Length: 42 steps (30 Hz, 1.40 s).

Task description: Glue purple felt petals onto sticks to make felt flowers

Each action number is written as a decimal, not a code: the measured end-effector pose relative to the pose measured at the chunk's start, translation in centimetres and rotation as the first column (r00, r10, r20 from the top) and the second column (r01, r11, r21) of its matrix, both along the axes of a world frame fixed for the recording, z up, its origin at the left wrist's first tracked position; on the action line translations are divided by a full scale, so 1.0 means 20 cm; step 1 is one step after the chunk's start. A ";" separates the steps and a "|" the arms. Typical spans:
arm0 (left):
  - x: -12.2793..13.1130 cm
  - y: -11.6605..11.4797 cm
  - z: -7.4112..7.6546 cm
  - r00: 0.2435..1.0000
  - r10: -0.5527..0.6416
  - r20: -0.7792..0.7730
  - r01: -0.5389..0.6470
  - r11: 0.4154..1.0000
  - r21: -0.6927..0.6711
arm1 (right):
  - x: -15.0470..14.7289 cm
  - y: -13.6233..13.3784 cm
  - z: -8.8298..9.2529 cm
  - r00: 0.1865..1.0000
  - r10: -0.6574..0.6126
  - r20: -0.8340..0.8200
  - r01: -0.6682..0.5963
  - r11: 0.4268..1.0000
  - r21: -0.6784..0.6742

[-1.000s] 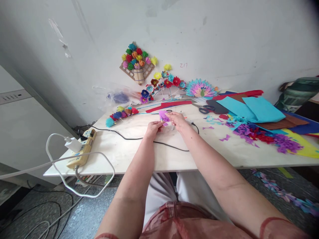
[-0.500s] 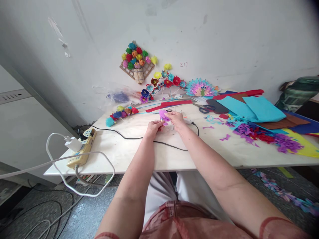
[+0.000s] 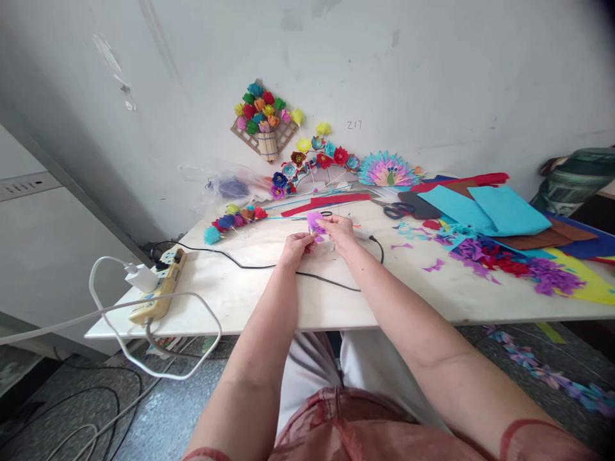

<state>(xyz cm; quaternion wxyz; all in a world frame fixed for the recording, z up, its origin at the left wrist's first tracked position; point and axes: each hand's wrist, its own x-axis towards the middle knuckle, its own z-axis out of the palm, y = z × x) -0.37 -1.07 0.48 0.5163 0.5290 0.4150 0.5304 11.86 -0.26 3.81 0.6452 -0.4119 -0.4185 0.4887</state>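
The person sits at a pale, stone-look worktop (image 3: pixel 269 294) with both bare forearms stretched out over it. Taking the black-handled scissors (image 3: pixel 398 210) as the marker, the two hands meet a little way to the left of them and slightly nearer the person. Between the hands is a small piece of purple paper (image 3: pixel 314 223), lifted just off the surface.

The left hand (image 3: pixel 296 245) is pinched shut on the lower part of the paper, fingers curled in. The right hand (image 3: pixel 339 230) grips the upper edge with its fingertips, on the side closer to the scissors. Both hands touch the paper and nearly touch each other; how the paper is folded is too small to make out.

A thin black cable (image 3: pixel 250 266) runs under the wrists, its plug end lying between the hands and the scissors. Right of the scissors lie flat turquoise paper sheets (image 3: pixel 485 208), and nearer than those, a heap of purple and red paper scraps (image 3: pixel 504 264). Just behind the scissors stands a fan-shaped paper peacock (image 3: pixel 387 169). Left of it, against the wall, is an arch of coloured paper flowers on sticks (image 3: pixel 314 157). A long red paper strip (image 3: pixel 327 203) lies just beyond the hands, left of the scissors. Far to the left of the scissors, at the worktop's corner, a yellowed power strip (image 3: pixel 161 288) carries a white charger (image 3: pixel 141 278).
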 end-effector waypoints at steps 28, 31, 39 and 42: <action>0.00 0.00 0.01 1.000 0.020 0.006 -0.019 1.000 -0.016 | -0.01 0.02 -0.02 0.998 -0.060 0.021 0.058 0.994 0.091; 0.00 0.00 0.01 1.000 0.013 0.005 -0.012 1.000 -0.021 | -0.02 0.01 -0.01 0.999 -0.014 -0.045 0.018 0.996 0.084; 0.00 -0.01 0.01 1.000 0.008 0.003 -0.008 1.000 -0.010 | -0.01 -0.03 0.02 0.984 0.163 -0.077 -0.158 0.985 0.068; 0.00 -0.01 0.01 1.000 0.007 -0.004 -0.008 1.000 -0.012 | -0.02 0.00 -0.01 0.994 0.107 -0.012 -0.106 0.993 0.060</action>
